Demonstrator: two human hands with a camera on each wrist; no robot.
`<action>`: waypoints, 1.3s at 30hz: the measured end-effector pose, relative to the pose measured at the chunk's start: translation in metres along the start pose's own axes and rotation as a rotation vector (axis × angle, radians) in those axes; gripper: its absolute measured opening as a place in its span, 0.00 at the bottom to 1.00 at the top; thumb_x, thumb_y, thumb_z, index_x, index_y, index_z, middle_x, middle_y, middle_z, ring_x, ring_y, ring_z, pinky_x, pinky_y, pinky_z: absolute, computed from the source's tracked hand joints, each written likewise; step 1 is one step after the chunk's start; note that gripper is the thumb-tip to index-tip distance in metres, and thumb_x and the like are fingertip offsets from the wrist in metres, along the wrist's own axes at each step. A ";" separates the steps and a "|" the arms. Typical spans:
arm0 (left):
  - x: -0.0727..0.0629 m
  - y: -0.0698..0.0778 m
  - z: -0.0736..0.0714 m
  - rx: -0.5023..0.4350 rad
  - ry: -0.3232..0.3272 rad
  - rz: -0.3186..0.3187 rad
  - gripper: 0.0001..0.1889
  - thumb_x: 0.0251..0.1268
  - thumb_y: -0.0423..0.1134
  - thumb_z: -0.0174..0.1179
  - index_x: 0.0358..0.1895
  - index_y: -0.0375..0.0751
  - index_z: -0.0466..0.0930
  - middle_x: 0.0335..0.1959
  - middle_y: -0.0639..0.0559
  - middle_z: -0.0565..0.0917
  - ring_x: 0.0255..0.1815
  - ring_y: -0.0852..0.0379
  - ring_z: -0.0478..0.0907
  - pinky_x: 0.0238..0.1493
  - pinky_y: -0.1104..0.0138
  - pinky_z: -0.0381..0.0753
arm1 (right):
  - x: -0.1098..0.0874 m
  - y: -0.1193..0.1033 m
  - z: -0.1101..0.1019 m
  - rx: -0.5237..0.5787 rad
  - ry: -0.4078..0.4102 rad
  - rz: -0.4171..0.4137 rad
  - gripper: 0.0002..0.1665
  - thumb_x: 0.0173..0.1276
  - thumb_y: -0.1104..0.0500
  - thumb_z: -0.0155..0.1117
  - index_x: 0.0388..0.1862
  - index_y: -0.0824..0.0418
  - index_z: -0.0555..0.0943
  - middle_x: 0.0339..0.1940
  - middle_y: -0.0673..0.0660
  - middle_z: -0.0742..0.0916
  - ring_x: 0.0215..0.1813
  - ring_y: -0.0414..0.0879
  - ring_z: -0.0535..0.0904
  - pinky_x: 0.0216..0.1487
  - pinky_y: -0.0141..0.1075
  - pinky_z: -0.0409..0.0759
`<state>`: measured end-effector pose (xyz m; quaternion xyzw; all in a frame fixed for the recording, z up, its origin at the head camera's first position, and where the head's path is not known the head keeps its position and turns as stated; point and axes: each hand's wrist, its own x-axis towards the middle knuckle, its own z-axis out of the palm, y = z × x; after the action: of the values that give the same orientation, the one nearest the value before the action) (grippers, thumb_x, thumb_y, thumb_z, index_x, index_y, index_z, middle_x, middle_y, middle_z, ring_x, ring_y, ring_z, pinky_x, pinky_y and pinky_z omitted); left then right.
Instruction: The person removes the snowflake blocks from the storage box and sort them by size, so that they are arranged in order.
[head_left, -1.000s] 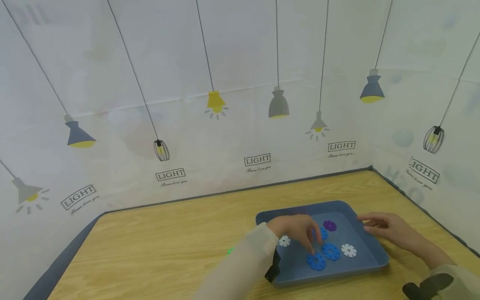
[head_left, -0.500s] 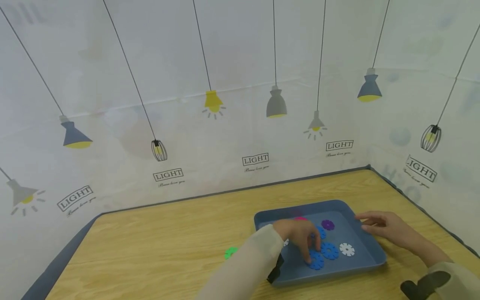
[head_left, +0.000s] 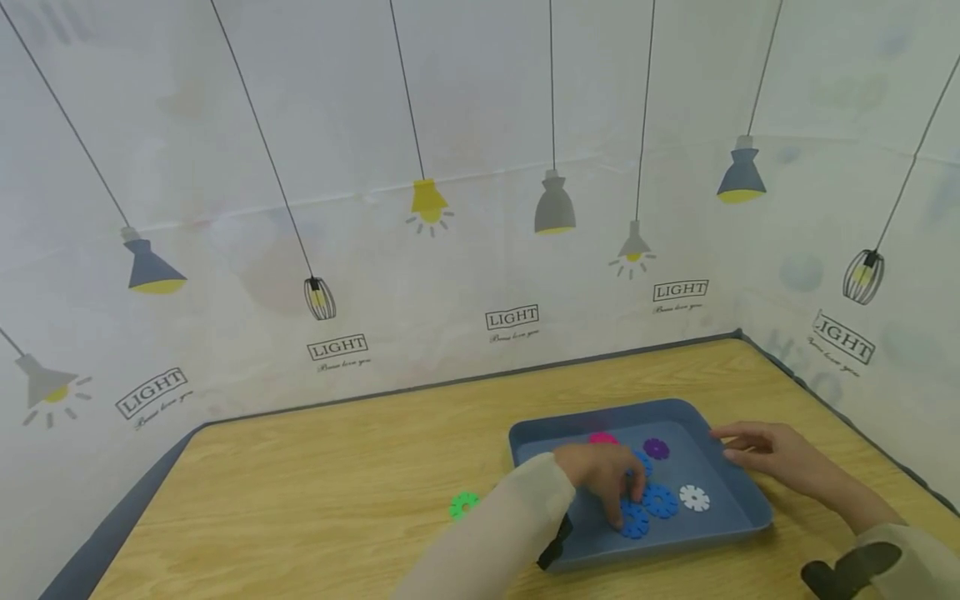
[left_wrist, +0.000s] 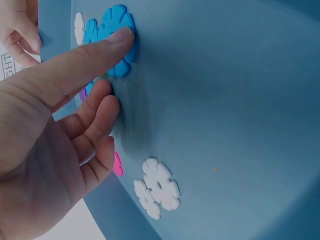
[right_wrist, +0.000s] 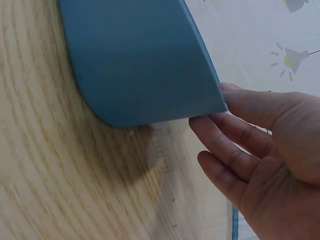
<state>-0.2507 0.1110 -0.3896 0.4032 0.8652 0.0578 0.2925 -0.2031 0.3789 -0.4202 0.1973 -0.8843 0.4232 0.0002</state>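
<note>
Head view: left hand (head_left: 602,473) at a blue disc (head_left: 636,523) in the tray (head_left: 675,546), pinch or mere touch impossible to tell. Right hand (head_left: 776,454) pinches the tray's edge, likely to steady it.

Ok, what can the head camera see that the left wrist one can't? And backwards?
Only the head view shows the green flower piece on the wooden table and the lamp pictures on the wall.

Only the left wrist view shows two white pieces close together.

Both show the tray, blue pieces, pink piece, purple piece, another white piece, left hand and right hand.
</note>
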 end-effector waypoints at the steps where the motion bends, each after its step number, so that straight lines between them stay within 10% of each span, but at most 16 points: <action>1: 0.000 0.000 0.000 0.004 0.001 0.004 0.15 0.42 0.35 0.73 0.31 0.50 0.76 0.30 0.61 0.73 0.31 0.66 0.69 0.31 0.74 0.69 | 0.000 0.000 0.000 -0.007 0.001 0.002 0.19 0.67 0.64 0.56 0.53 0.75 0.73 0.47 0.50 0.81 0.41 0.32 0.77 0.35 0.34 0.79; 7: 0.000 -0.004 -0.001 0.002 0.012 0.022 0.16 0.43 0.34 0.72 0.32 0.48 0.73 0.30 0.61 0.73 0.32 0.66 0.69 0.32 0.75 0.69 | 0.003 -0.002 0.001 -0.029 0.000 0.007 0.20 0.67 0.63 0.56 0.53 0.76 0.72 0.48 0.69 0.80 0.40 0.31 0.77 0.35 0.34 0.79; 16: -0.021 -0.014 -0.009 -0.081 0.084 0.144 0.09 0.52 0.30 0.66 0.34 0.44 0.76 0.35 0.61 0.76 0.37 0.68 0.73 0.35 0.78 0.71 | 0.004 0.001 0.001 -0.021 -0.011 0.001 0.19 0.67 0.64 0.56 0.53 0.76 0.72 0.47 0.67 0.80 0.40 0.32 0.78 0.35 0.34 0.79; 25: -0.070 -0.042 -0.024 -0.223 0.255 0.218 0.09 0.56 0.31 0.64 0.36 0.44 0.74 0.34 0.59 0.76 0.34 0.67 0.73 0.35 0.76 0.73 | 0.001 -0.001 0.002 -0.004 -0.010 0.002 0.20 0.67 0.63 0.57 0.53 0.77 0.72 0.46 0.58 0.82 0.40 0.32 0.78 0.34 0.34 0.79; 39: -0.170 -0.128 0.006 -0.503 0.417 0.142 0.07 0.57 0.28 0.61 0.36 0.37 0.73 0.32 0.52 0.76 0.34 0.57 0.75 0.37 0.68 0.76 | 0.000 0.000 0.001 -0.022 -0.001 -0.004 0.20 0.67 0.63 0.56 0.53 0.76 0.73 0.46 0.54 0.83 0.40 0.32 0.78 0.34 0.34 0.79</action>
<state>-0.2469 -0.0994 -0.3591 0.3570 0.8348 0.3712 0.1946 -0.2030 0.3784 -0.4205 0.1993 -0.8886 0.4131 0.0027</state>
